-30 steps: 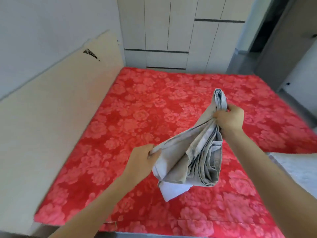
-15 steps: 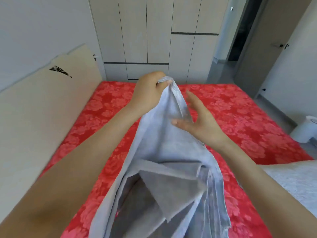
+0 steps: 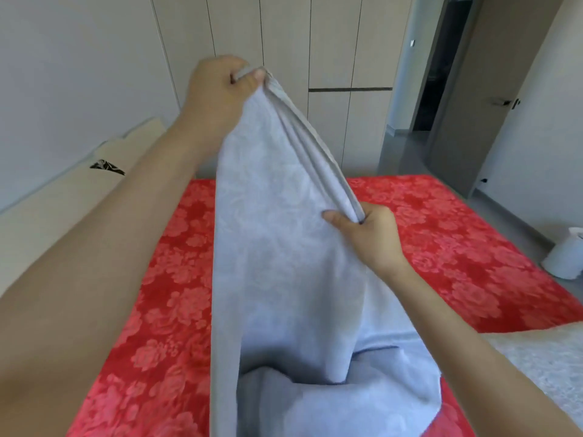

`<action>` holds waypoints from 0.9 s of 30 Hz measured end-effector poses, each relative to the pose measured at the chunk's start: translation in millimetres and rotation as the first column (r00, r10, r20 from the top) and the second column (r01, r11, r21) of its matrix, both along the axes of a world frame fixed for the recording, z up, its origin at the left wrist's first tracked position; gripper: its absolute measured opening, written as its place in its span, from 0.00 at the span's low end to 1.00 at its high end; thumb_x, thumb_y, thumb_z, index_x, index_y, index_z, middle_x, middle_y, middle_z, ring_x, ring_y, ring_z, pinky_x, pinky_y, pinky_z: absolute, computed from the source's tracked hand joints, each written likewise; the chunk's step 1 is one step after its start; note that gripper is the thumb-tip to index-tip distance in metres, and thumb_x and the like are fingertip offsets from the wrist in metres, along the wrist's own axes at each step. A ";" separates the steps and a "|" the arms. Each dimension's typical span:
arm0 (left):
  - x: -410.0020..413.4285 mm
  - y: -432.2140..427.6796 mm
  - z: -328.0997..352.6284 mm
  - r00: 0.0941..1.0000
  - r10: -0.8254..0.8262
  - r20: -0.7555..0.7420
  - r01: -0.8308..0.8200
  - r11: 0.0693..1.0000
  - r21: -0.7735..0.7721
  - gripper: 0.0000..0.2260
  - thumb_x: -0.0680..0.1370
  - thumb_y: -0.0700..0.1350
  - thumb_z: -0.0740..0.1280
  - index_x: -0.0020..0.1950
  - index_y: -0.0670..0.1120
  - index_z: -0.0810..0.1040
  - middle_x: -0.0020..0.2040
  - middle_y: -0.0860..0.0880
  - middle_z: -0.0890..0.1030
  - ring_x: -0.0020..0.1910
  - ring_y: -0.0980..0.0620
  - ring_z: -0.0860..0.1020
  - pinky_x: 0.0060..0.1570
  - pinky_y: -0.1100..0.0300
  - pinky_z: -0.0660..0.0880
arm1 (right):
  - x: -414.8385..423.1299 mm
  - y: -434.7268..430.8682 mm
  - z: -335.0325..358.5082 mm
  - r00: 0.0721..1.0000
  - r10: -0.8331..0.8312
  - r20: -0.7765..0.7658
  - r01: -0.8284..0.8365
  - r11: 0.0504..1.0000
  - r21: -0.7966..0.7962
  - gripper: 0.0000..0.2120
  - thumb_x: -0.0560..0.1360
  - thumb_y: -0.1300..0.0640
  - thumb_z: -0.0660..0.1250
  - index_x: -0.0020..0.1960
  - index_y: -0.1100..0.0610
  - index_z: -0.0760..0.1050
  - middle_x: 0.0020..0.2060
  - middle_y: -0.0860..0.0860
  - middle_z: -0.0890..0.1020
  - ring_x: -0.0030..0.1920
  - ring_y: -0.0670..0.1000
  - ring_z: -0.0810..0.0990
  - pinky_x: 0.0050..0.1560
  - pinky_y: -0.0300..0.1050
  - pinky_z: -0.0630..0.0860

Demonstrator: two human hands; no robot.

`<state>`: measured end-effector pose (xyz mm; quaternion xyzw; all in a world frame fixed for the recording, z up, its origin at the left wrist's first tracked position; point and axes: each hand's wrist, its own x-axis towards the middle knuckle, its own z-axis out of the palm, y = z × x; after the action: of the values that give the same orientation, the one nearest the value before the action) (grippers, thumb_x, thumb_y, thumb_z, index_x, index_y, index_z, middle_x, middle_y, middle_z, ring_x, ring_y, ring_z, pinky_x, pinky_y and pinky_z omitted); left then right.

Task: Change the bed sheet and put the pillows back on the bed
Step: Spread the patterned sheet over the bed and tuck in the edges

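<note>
While the red floral mattress (image 3: pixel 457 247) sits with wardrobe doors (image 3: pixel 331 42) past its far end, the grey sheet (image 3: pixel 277 263) hangs above its middle, hiding that part. Left hand (image 3: pixel 217 89) pinches the top corner, right hand (image 3: pixel 375 238) grips a lower edge, and a white bin (image 3: pixel 564 257) sits off the mattress's right side.

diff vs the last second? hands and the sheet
The left hand lifted its corner of the grey sheet high, so the bundle opened into a long drape. The right hand let go of the top, opened, then gripped the edge lower down. The red floral mattress did not move.
</note>
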<state>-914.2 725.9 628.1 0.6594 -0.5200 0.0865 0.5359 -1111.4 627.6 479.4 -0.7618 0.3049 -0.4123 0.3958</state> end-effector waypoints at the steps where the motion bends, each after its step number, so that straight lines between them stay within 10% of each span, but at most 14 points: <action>1: 9.7 1.2 14.3 0.998 -0.017 -0.055 0.015 0.999 -0.039 0.14 0.76 0.50 0.64 0.33 0.46 0.66 0.30 0.51 0.62 0.30 0.55 0.61 0.30 0.59 0.58 | 4.3 -1.5 25.3 0.999 -0.011 0.037 0.013 0.998 -0.055 0.24 0.69 0.52 0.75 0.27 0.54 0.62 0.26 0.51 0.63 0.30 0.50 0.60 0.31 0.47 0.58; 4: 34.8 6.9 60.6 0.988 -0.050 -0.144 0.026 0.986 -0.163 0.15 0.77 0.47 0.65 0.33 0.49 0.65 0.31 0.50 0.64 0.31 0.55 0.64 0.31 0.61 0.61 | 14.7 -12.9 101.2 0.988 0.017 0.151 0.008 0.986 -0.165 0.23 0.69 0.52 0.76 0.27 0.59 0.65 0.26 0.54 0.66 0.29 0.50 0.64 0.29 0.46 0.60; 7: 62.3 15.0 84.9 0.979 -0.038 -0.199 -0.009 0.973 -0.231 0.18 0.79 0.44 0.64 0.31 0.49 0.63 0.31 0.50 0.62 0.29 0.56 0.62 0.29 0.61 0.60 | 18.9 -25.8 104.2 0.993 0.088 -0.078 -0.103 0.972 -0.211 0.09 0.69 0.54 0.76 0.36 0.56 0.78 0.30 0.52 0.78 0.31 0.47 0.73 0.33 0.45 0.69; 17: 83.7 15.6 52.0 0.997 0.075 -0.005 -0.075 0.994 -0.085 0.22 0.79 0.43 0.64 0.30 0.49 0.57 0.29 0.49 0.57 0.28 0.53 0.56 0.29 0.60 0.53 | 56.2 -49.6 -21.9 0.819 -0.273 -0.504 0.095 0.932 -0.349 0.17 0.78 0.61 0.56 0.33 0.53 0.56 0.30 0.52 0.68 0.36 0.57 0.68 0.32 0.49 0.58; 24: 184.1 56.4 77.9 0.962 0.266 0.060 -0.261 0.962 -0.079 0.17 0.80 0.47 0.63 0.37 0.35 0.70 0.31 0.45 0.64 0.33 0.48 0.63 0.31 0.56 0.57 | 58.8 -64.0 187.0 0.919 -0.395 -0.020 0.329 0.791 -0.515 0.10 0.76 0.65 0.56 0.36 0.60 0.66 0.31 0.55 0.71 0.36 0.56 0.69 0.33 0.47 0.59; 27: 191.6 62.6 89.5 0.984 0.178 -0.021 -0.179 0.977 -0.115 0.15 0.80 0.46 0.63 0.36 0.39 0.70 0.30 0.48 0.65 0.30 0.52 0.63 0.31 0.58 0.59 | 62.2 -56.9 214.0 0.837 -0.434 -0.333 0.204 0.813 -0.546 0.11 0.77 0.62 0.57 0.37 0.55 0.72 0.38 0.55 0.76 0.41 0.58 0.74 0.40 0.45 0.66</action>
<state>-722.6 788.5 717.6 0.6716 -0.4499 0.1607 0.5663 -1049.1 570.7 693.4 -0.8455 0.3988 -0.3536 0.0329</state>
